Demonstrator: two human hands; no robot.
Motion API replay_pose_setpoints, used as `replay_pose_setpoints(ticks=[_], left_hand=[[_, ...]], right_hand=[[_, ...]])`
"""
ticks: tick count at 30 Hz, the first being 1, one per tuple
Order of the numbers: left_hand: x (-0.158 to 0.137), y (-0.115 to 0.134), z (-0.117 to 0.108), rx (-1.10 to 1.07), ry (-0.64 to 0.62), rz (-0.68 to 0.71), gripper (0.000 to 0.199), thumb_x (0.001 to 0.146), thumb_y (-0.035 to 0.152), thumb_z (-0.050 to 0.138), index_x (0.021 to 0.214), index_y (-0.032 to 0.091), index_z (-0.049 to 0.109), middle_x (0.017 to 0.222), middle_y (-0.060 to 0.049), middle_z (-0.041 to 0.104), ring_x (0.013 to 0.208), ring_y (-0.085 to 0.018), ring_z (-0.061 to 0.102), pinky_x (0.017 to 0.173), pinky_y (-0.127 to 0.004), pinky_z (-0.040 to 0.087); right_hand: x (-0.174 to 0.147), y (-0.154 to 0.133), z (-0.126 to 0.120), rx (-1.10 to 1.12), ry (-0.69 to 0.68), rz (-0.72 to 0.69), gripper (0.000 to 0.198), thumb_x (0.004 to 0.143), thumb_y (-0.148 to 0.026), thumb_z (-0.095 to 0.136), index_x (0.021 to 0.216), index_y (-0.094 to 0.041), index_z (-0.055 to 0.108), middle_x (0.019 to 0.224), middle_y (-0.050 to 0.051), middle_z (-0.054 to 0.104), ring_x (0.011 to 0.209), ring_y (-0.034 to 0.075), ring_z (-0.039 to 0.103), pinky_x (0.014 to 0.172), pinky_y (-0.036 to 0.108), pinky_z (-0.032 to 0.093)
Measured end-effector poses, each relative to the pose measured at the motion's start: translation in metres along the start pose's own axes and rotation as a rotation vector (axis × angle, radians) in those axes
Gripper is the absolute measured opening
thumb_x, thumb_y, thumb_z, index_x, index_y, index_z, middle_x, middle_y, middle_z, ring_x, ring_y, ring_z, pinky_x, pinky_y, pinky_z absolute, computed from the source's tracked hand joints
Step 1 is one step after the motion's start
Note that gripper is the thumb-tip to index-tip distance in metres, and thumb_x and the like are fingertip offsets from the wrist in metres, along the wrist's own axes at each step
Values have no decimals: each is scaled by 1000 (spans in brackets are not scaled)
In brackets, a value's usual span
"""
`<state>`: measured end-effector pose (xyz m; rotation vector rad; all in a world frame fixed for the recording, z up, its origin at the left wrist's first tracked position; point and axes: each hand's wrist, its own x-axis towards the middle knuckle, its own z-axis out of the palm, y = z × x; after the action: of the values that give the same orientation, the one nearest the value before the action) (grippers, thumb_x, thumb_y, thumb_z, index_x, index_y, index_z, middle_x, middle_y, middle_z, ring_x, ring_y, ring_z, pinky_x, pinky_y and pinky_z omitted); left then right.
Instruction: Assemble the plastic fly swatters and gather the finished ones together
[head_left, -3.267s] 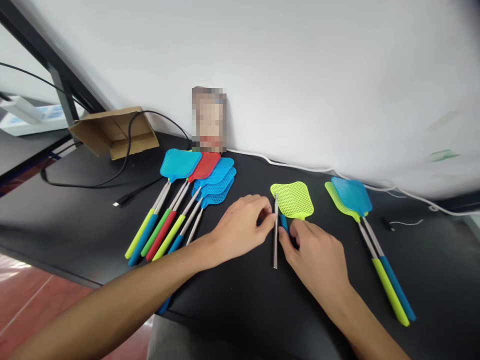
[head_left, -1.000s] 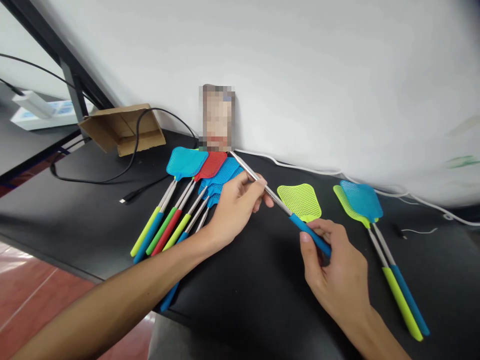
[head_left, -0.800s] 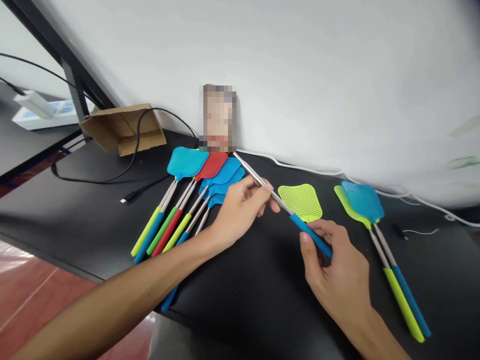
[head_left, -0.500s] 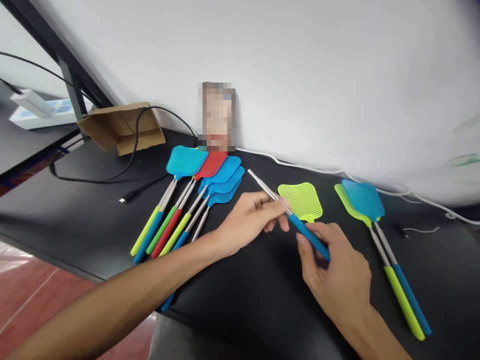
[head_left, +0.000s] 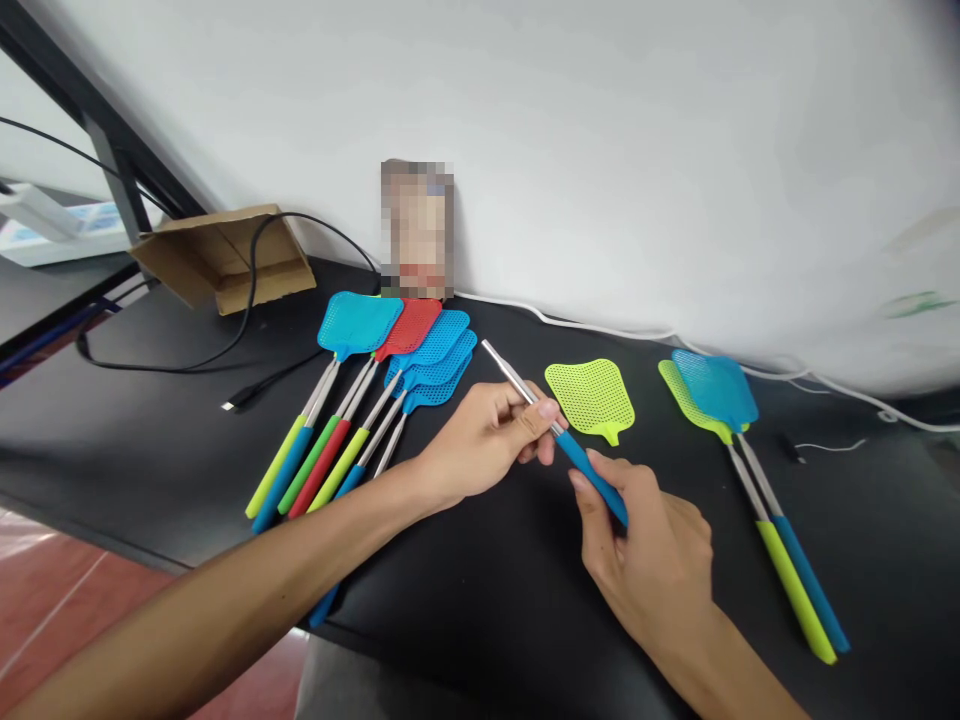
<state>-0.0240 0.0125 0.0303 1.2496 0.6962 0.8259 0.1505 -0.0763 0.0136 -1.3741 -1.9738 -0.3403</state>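
A fly swatter handle [head_left: 589,472] with a blue grip and a silver metal rod is held slanting above the table. My left hand [head_left: 495,430] pinches its metal part near the top of the grip. Around the blue grip, my right hand [head_left: 656,545] is closed. The rod's far tip carries no swatter head. Just beyond my hands, a loose lime-green swatter head [head_left: 591,398] lies flat, its short neck toward me. Left of them is a fanned row of swatters with a light-blue head [head_left: 360,322], a red head [head_left: 411,325] and blue heads [head_left: 442,340].
Two more swatters [head_left: 720,395] lie overlapped at right. An open cardboard box [head_left: 262,270] and a black cable [head_left: 251,270] sit at the back left. A pixelated upright item [head_left: 418,230] leans on the wall. A white cable [head_left: 600,323] follows the black table's [head_left: 480,590] rear edge.
The whole view has shifted slightly, so things appear a little further left. Both hands keep their hold on the handle; the loose green head's neck now shows fully.
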Motion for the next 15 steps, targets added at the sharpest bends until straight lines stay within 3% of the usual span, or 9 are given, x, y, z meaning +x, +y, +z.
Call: replay_pose_setpoints(ticks=[4, 7, 11, 15], left_hand=[[-1, 0, 1, 62, 3, 33, 41, 95, 51, 65, 86, 12, 68, 60, 1, 58, 57, -10, 52, 57, -24, 39], [-3, 0, 2, 112, -1, 36, 41, 97, 51, 62, 86, 12, 68, 57, 3, 54, 54, -10, 49, 56, -24, 36], [-3, 0, 1, 181, -13, 25, 40, 98, 50, 59, 86, 12, 67, 57, 3, 52, 51, -9, 45, 51, -23, 32], [-1, 1, -2, 216, -36, 38, 42, 99, 50, 56, 83, 13, 66, 57, 3, 53, 49, -9, 43, 50, -23, 31]], right_hand=[[0, -8, -1, 138, -75, 133, 10, 102, -24, 59, 108, -16, 59, 70, -1, 69, 44, 11, 58, 48, 24, 42], [0, -11, -3, 340, -208, 304, 6, 103, -25, 53, 105, -19, 56, 67, -4, 67, 46, 11, 59, 46, 23, 40], [-3, -10, 0, 659, -351, 549, 11, 103, -32, 53, 99, -22, 54, 68, -4, 64, 52, 12, 59, 47, 22, 37], [-5, -7, 8, 1098, -431, 769, 21, 105, -42, 52, 97, -22, 51, 68, -4, 63, 41, 6, 43, 42, 20, 32]])
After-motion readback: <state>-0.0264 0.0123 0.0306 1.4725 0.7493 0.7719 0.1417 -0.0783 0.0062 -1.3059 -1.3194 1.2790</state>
